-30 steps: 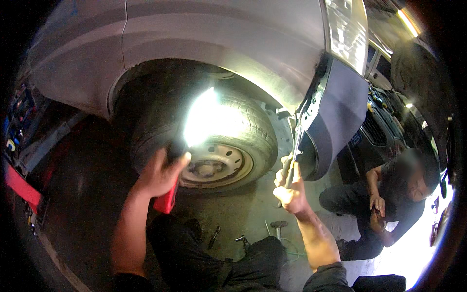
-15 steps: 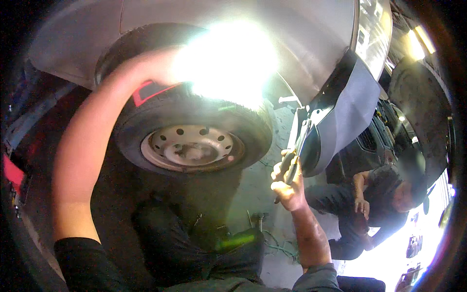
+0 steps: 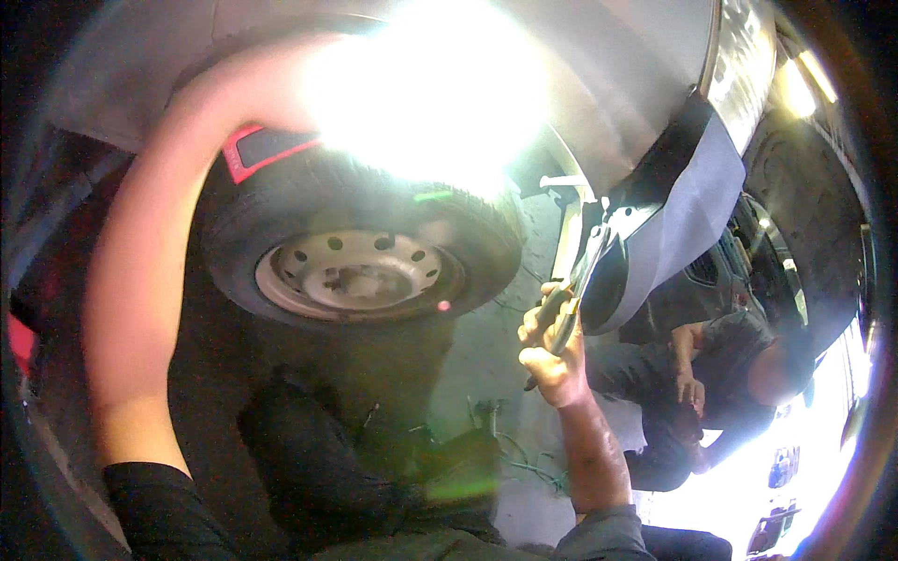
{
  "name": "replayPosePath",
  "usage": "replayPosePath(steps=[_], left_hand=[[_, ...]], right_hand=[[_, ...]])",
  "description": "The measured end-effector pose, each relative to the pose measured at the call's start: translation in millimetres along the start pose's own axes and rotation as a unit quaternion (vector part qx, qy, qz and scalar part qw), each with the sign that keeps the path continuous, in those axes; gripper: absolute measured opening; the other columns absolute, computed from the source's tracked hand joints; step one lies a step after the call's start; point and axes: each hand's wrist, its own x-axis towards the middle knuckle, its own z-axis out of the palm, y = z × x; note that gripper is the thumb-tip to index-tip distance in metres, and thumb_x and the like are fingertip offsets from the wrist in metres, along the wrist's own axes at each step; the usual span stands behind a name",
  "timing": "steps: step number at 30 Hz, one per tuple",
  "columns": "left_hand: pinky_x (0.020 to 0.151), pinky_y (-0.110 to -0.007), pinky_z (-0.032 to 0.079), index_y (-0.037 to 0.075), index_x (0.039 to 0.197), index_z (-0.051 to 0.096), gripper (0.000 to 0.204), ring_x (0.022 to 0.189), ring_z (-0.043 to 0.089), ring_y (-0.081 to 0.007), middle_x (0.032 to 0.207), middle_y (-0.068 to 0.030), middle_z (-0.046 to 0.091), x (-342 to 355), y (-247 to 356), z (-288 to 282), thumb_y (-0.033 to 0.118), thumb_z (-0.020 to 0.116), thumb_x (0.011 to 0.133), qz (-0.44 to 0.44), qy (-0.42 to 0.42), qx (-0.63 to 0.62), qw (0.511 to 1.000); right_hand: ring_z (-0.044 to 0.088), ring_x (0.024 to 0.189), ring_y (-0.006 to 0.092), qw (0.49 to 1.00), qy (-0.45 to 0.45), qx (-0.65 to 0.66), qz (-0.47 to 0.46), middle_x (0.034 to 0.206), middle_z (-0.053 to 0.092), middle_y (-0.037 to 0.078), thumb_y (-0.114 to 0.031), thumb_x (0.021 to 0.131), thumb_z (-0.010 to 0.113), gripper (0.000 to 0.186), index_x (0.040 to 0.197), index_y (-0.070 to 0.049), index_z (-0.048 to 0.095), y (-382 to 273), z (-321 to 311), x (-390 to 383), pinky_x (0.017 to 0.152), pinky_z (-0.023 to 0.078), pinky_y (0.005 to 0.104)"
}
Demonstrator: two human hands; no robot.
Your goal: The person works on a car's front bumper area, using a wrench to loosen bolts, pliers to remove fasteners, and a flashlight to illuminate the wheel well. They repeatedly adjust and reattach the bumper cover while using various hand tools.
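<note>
My right hand (image 3: 554, 353) is wrapped around the dark handles of long pliers (image 3: 585, 266), jaws pointing up. Their tips are at the edge of a loose dark plastic liner panel (image 3: 678, 201) beside the car's wheel arch. My left arm (image 3: 150, 252) reaches up over the tyre (image 3: 365, 201), and a strong white glare (image 3: 430, 84) hides that hand and its fingers. Under the wrist, a red-edged dark flat object (image 3: 268, 150) shows on top of the tyre. A pale metal piece (image 3: 566, 182) sticks out near the plier tips.
The wheel's steel rim (image 3: 360, 271) faces me, below the silver car body (image 3: 608, 84). Another person (image 3: 730, 383) crouches at the right, hands near each other. A green cord (image 3: 533, 463) lies on the floor close to my knees. A red object (image 3: 21, 344) stands at the far left.
The view has shifted slightly, and the glare reaches higher and wider. The red-edged object shows more beneath my left wrist. My right hand keeps hold of the pliers at the panel edge.
</note>
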Motion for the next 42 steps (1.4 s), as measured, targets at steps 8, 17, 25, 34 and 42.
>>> replayPosePath(steps=[8,17,25,34,42], left_hand=[[0.086,-0.042,0.051,0.001,0.108,0.063,0.032,0.101,0.062,-0.0328,0.107,-0.0204,0.064,10,50,37,0.022,0.065,0.083,-0.035,0.167,0.244,0.955],[0.093,-0.042,0.043,0.005,0.122,0.054,0.035,0.107,0.054,-0.0355,0.109,-0.019,0.058,82,139,171,0.023,0.059,0.092,0.058,0.249,-0.367,0.895],[0.086,-0.043,0.043,0.002,0.11,0.055,0.022,0.096,0.053,-0.0361,0.098,-0.0186,0.056,116,186,240,0.017,0.054,0.095,0.066,0.435,-0.491,0.752],[0.065,-0.042,0.037,0.006,0.079,0.052,0.025,0.068,0.048,-0.0354,0.071,-0.0138,0.049,146,193,266,0.026,0.055,0.094,0.13,0.512,-0.551,0.646],[0.062,-0.04,0.037,0.008,0.077,0.051,0.027,0.064,0.047,-0.0311,0.067,-0.0101,0.048,164,186,269,0.029,0.06,0.092,0.123,0.527,-0.556,0.631]], right_hand=[[0.041,0.078,0.0119,0.999,0.01,0.028,0.019,0.089,0.038,0.002,0.007,0.059,0.055,0.076,0.129,-0.008,0.031,0,1,3,0.073,0.039,0.0255],[0.045,0.089,0.0158,0.997,0.063,0.0,0.043,0.1,0.042,0.004,0.0,0.058,0.062,0.083,0.135,-0.007,0.03,9,-2,-4,0.075,0.042,0.03],[0.042,0.09,0.0181,0.999,0.031,-0.022,0.036,0.105,0.039,0.008,-0.012,0.056,0.065,0.089,0.135,-0.003,0.024,17,-10,-13,0.078,0.04,0.0346],[0.042,0.081,0.0162,0.998,0.049,0.0,0.047,0.096,0.037,0.007,0.0,0.059,0.055,0.073,0.126,-0.009,0.029,20,2,-7,0.071,0.038,0.0332],[0.048,0.072,0.0192,0.992,0.091,-0.049,0.07,0.08,0.046,0.013,-0.005,0.063,0.059,0.062,0.119,-0.006,0.032,-4,-4,15,0.067,0.044,0.033]])
